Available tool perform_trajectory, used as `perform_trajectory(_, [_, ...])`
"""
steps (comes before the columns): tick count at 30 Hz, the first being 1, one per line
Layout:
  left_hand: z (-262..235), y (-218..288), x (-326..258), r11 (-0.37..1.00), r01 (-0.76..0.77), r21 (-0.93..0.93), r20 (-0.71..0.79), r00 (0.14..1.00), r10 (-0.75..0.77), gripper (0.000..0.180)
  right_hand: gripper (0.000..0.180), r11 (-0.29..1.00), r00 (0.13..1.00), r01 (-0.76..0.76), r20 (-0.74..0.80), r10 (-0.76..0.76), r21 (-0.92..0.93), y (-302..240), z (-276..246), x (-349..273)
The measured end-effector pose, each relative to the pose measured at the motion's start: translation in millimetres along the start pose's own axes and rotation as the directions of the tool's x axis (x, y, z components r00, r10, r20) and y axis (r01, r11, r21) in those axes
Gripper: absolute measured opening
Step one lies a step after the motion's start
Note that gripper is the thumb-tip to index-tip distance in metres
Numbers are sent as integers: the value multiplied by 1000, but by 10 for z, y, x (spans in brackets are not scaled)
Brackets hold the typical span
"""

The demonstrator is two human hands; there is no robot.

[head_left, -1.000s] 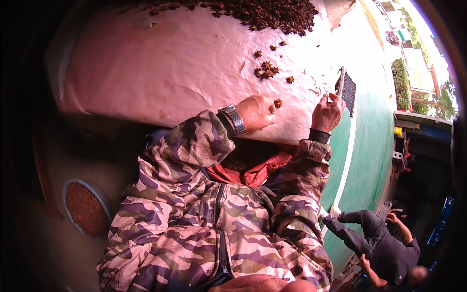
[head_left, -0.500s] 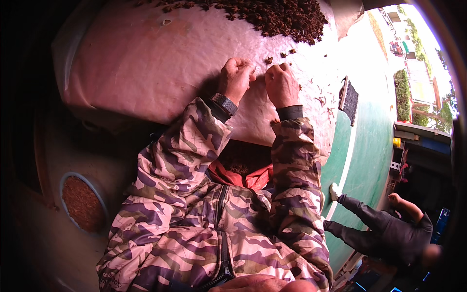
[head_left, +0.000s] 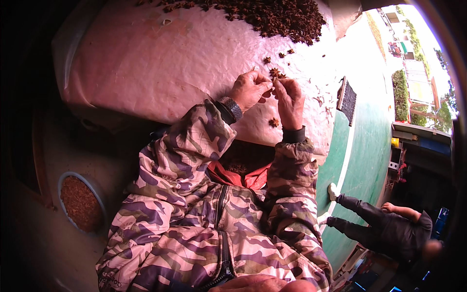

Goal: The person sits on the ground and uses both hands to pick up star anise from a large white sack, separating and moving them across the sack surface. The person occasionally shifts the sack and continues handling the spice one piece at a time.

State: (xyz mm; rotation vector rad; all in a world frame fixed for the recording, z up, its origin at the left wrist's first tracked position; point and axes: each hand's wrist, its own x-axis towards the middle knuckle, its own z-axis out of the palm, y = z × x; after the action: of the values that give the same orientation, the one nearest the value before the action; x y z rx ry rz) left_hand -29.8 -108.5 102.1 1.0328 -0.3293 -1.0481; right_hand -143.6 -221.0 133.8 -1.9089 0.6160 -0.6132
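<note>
My left hand (head_left: 251, 90), a dark watch on its wrist, is closed in a pinch over the table. Close against its fingertips, my right hand (head_left: 290, 101) is pinched too. Whatever sits between the fingers is too small to make out. Just beyond the fingertips lie a few star anise pods (head_left: 275, 72) on the pale sheet (head_left: 146, 68) that covers the table. A single star anise pod (head_left: 274, 122) rests near the table's front edge, below the hands. At the far side spreads a large heap of dark star anise (head_left: 279, 19).
On the floor at left stands a round tub (head_left: 80, 202) of brown bits. Red cloth (head_left: 241, 176) hangs below the table edge at my lap. Right of the table are a dark grid-like panel (head_left: 347, 101) and a person (head_left: 384, 224) in dark clothes on green floor.
Both hands have come nearer to me and shifted right, and their fingertips have drawn together. Star anise pods beyond the fingertips and near the front edge now show plainly.
</note>
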Motion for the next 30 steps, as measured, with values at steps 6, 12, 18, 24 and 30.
perform_trajectory(6, [-35, 53, 28, 978, -90, 188, -74, 992, 105, 18, 10, 796, 887, 428, 29, -461, -429, -284, 216, -35])
perform_trajectory(12, [53, 52, -112, 980, 1, 200, 9, 1000, -3, 23, 7, 909, 945, 168, -201, -258, -381, -106, 137, 52])
perform_trajectory(18, [22, 148, -152, 675, -143, 724, 149, 988, 50, 41, 13, 702, 965, 119, -86, -249, -702, -73, 103, 403])
perform_trajectory(24, [-61, 186, -117, 597, -150, 788, 51, 982, 180, 35, 14, 396, 947, 254, 144, -287, -882, -5, 304, 613])
perform_trajectory(30, [-241, 141, -12, 671, -187, 718, -33, 953, 301, 26, 6, 578, 972, 169, 39, -230, -798, 87, 261, 587])
